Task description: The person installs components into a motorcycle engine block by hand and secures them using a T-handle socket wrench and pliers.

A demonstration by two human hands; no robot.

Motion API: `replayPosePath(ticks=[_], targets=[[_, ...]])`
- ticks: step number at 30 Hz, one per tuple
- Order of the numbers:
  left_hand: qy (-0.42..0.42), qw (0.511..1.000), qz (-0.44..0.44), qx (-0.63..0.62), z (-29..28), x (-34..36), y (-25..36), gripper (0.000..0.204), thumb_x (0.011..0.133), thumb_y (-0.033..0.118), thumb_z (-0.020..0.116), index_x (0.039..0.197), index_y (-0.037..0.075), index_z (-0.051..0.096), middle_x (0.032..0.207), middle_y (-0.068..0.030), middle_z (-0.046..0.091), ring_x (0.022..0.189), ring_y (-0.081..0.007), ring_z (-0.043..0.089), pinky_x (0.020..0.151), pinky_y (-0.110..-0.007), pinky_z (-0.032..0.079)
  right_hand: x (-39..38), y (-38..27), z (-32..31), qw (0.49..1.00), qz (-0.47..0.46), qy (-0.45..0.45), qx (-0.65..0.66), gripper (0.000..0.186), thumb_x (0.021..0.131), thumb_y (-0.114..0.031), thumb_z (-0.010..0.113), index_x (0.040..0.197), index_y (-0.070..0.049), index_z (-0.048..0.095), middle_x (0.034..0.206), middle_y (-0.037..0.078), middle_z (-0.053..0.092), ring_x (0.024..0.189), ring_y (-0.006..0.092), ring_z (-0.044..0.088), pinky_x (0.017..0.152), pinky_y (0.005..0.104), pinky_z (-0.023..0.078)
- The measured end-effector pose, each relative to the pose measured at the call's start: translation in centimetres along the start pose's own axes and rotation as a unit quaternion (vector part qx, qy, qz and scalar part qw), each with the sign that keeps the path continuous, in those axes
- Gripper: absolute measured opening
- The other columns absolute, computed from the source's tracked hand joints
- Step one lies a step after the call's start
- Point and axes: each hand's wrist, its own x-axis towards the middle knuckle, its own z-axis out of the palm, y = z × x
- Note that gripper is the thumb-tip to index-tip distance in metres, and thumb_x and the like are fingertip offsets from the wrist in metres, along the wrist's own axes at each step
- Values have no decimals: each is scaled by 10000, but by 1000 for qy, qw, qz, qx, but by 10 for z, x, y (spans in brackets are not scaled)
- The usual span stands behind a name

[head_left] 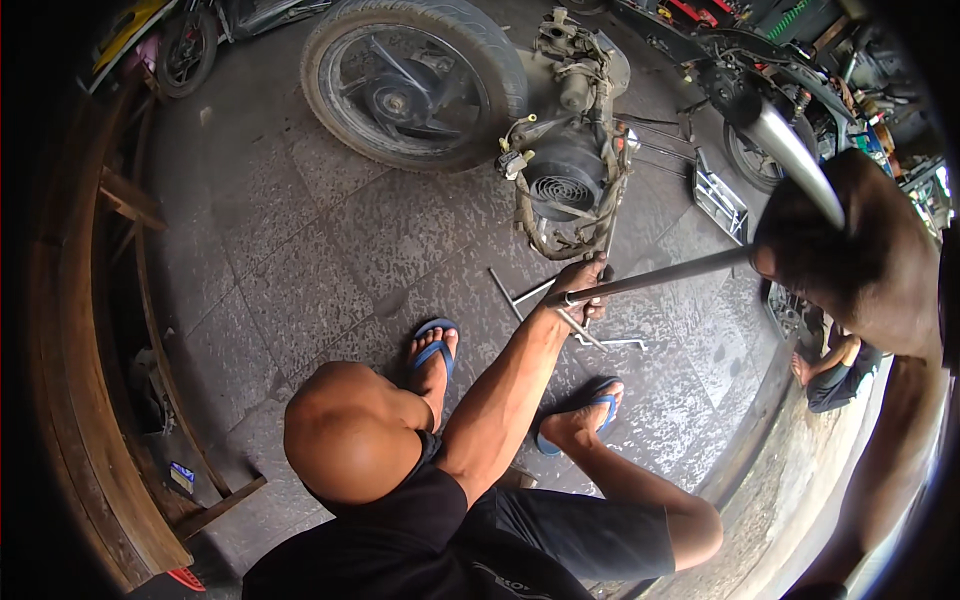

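My left hand (582,285) is closed around a slim metal T-handle wrench (583,330) close to the lower end of a dirty scooter engine (570,170). The engine lies on the floor, joined to a wheel with a black tyre (487,55). At the right, large and near the camera, my right hand (850,250) is raised and closed around a metal bar (795,150), whose thick shiny end sticks out above the fist. A long grey rod (660,276) runs from that fist to my left hand. Whether bar and rod are one piece I cannot tell.
Thin metal rods (512,301) lie on the tiled floor (370,240) beyond my sandalled feet. A wooden bench (75,350) lines the left side. A metal frame (718,200) and a partly stripped motorbike (770,75) stand at the far right. Another person's leg (838,370) shows at right.
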Motion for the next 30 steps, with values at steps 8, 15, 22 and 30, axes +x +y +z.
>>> replayPosePath(ticks=[8,15,22,30], targets=[[35,998,3,60,1,4,2,371,969,519,510,812,185,475,538,66,397,392,-56,350,357,-210,271,95,-78,43,840,-431,182,-276,181,857,-177,652,1009,-84,678,934,59,670,869,215,666,700,335,545],[70,989,111,68,-2,-1,-12,359,991,465,477,817,151,489,574,31,415,444,-75,363,418,-242,308,123,-147,97,835,-485,85,-245,180,908,-175,547,1047,-119,646,976,33,701,990,193,665,869,342,497],[43,990,119,56,9,-10,-28,380,990,471,460,790,148,481,566,23,405,454,-90,364,435,-259,312,132,-153,138,813,-495,71,-298,223,950,-225,517,1124,-156,639,993,-5,695,1022,187,650,963,362,414],[37,987,147,46,12,-19,-41,405,989,478,441,759,146,471,557,14,394,464,-107,365,454,-277,316,126,-130,108,824,-455,79,-328,219,954,-204,507,1119,-175,649,1059,4,702,1029,223,665,802,373,540]])
